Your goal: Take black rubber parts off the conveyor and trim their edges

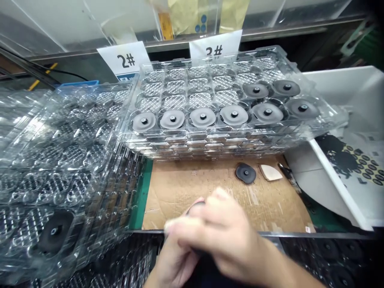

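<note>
My left hand and my right hand are closed together over the front edge of the cardboard, blurred by motion. Between the fingers shows the dark edge of a black rounded part, mostly hidden; my left hand cups it from below. On top of it lie the bent fingers of my right hand, and what their tips grip is hidden. A similar black part with a small central stud rests on the cardboard beyond my hands. Beside it is a pale wedge-shaped piece.
Stacked clear plastic trays stand behind the cardboard, with black parts in the front row and at right. More clear trays rise at left, one holding a black part. At right, a white bin contains small ring-marked pieces.
</note>
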The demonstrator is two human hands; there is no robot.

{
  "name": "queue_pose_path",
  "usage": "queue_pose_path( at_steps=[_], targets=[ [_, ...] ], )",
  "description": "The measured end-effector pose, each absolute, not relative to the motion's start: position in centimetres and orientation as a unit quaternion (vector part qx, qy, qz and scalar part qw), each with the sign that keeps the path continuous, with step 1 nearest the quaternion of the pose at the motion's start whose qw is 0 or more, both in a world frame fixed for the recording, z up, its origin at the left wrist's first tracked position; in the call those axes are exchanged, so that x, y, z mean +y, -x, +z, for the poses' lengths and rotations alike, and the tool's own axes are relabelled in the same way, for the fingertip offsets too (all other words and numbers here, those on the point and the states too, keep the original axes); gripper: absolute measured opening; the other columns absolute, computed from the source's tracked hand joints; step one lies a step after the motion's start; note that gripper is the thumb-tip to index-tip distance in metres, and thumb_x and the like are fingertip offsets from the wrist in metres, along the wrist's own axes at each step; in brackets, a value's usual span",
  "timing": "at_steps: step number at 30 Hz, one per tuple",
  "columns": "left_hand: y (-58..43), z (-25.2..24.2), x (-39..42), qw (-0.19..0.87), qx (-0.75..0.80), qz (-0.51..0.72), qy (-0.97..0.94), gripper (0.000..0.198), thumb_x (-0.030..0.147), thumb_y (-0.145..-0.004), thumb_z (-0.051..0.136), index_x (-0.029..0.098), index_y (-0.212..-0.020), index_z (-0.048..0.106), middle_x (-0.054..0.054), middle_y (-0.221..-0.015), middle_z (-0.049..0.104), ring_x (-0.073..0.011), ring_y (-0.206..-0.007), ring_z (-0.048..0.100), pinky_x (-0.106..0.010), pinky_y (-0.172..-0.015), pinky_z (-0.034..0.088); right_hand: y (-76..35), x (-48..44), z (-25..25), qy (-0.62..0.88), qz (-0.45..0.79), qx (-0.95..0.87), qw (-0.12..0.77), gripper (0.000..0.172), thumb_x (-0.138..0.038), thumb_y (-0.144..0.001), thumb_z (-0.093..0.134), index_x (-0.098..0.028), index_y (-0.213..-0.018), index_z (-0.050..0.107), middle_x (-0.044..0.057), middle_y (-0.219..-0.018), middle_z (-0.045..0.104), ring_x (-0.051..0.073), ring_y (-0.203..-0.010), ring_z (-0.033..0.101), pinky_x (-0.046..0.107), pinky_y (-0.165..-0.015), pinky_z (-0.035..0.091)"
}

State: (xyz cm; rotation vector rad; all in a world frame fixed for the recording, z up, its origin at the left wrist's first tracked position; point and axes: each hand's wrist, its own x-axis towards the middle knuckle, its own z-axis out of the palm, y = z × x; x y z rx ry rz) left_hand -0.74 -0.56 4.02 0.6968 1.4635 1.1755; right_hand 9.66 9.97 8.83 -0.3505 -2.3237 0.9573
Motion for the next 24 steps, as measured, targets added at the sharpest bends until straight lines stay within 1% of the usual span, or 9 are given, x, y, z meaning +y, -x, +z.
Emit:
queue_pose_path(
  at_steps=[2,5,9,12,14,17,20,22,24],
  targets=[
    [0.9,4.0,-0.1,0.602,0.559,0.533,-0.203,0.050,0.047,-0.081,0.046,0.014,-0.119,0.055,-0.008,-0.104,0.066,-0.0205,-0.090,0.063,-0.027,-0.071,0.052,-10.2,11.3,7.4,0.241,0.398,-0.835,0.295,0.028,-0.014,-0.090,0.042,-0.023,-0.108,0.061,0.000,-0.092,0.067,0.013,-0.080,0.058,0.029,-0.072,0.038],
    [1.3,4.1,0.6,0.684,0.397,0.612,-0.016,0.053,0.043,-0.066,0.067,0.027,-0.116,0.057,-0.007,-0.121,0.060,-0.0236,-0.097,0.062,-0.032,-0.086,0.047,-11.7,12.6,4.7,0.373,0.437,-0.776,0.261,0.026,-0.020,-0.089,0.047,-0.027,-0.110,0.061,0.000,-0.101,0.066,0.014,-0.091,0.058,0.027,-0.079,0.042],
    [2.0,3.6,1.5,0.694,0.317,0.644,0.057,0.054,0.037,-0.063,0.071,0.027,-0.115,0.058,-0.008,-0.123,0.059,-0.0260,-0.104,0.059,-0.033,-0.089,0.046,-13.4,11.1,0.7,0.410,0.486,-0.755,0.160,0.024,-0.029,-0.088,0.048,-0.027,-0.105,0.065,0.002,-0.098,0.068,0.017,-0.089,0.062,0.028,-0.078,0.048],
    [2.6,3.1,2.1,0.693,0.298,0.652,0.068,0.056,0.039,-0.063,0.069,0.026,-0.116,0.057,-0.008,-0.127,0.056,-0.0284,-0.109,0.056,-0.035,-0.089,0.047,-14.0,9.9,-1.9,0.414,0.493,-0.752,0.138,0.024,-0.029,-0.086,0.049,-0.023,-0.098,0.068,0.004,-0.088,0.070,0.019,-0.080,0.066,0.028,-0.069,0.053],
    [2.9,3.0,2.5,0.689,0.297,0.658,0.070,0.057,0.041,-0.064,0.068,0.025,-0.117,0.057,-0.009,-0.129,0.055,-0.0298,-0.111,0.054,-0.036,-0.090,0.046,-14.2,10.1,-2.5,0.423,0.493,-0.748,0.137,0.025,-0.030,-0.086,0.049,-0.021,-0.099,0.069,0.006,-0.088,0.071,0.021,-0.081,0.066,0.028,-0.065,0.054],
    [3.0,3.1,3.2,0.679,0.306,0.663,0.079,0.056,0.040,-0.065,0.067,0.024,-0.118,0.056,-0.009,-0.129,0.055,-0.0305,-0.113,0.052,-0.037,-0.093,0.045,-13.9,11.6,-0.9,0.452,0.484,-0.734,0.154,0.028,-0.031,-0.087,0.048,-0.020,-0.108,0.064,0.007,-0.101,0.068,0.021,-0.091,0.064,0.026,-0.065,0.054],
    [2.6,3.3,3.7,0.649,0.340,0.675,0.083,0.052,0.037,-0.066,0.068,0.025,-0.115,0.058,-0.007,-0.125,0.059,-0.0260,-0.112,0.054,-0.034,-0.092,0.045,-12.4,12.7,3.0,0.450,0.467,-0.732,0.208,0.026,-0.028,-0.087,0.051,-0.026,-0.111,0.060,0.003,-0.110,0.064,0.019,-0.098,0.060,0.023,-0.068,0.051],
    [2.3,3.4,3.7,0.627,0.368,0.682,0.081,0.051,0.035,-0.064,0.071,0.026,-0.113,0.059,-0.006,-0.118,0.063,-0.0216,-0.108,0.057,-0.028,-0.089,0.046,-10.8,12.5,5.7,0.389,0.458,-0.758,0.254,0.029,-0.022,-0.086,0.051,-0.027,-0.114,0.057,0.002,-0.108,0.063,0.017,-0.094,0.060,0.023,-0.072,0.049],
    [2.2,3.5,3.5,0.622,0.384,0.678,0.084,0.051,0.035,-0.064,0.071,0.026,-0.112,0.060,-0.005,-0.112,0.066,-0.0194,-0.105,0.058,-0.026,-0.088,0.046,-9.3,12.0,7.6,0.304,0.445,-0.789,0.294,0.032,-0.014,-0.085,0.049,-0.021,-0.116,0.054,0.003,-0.101,0.065,0.016,-0.087,0.059,0.027,-0.076,0.046]
  ],
)
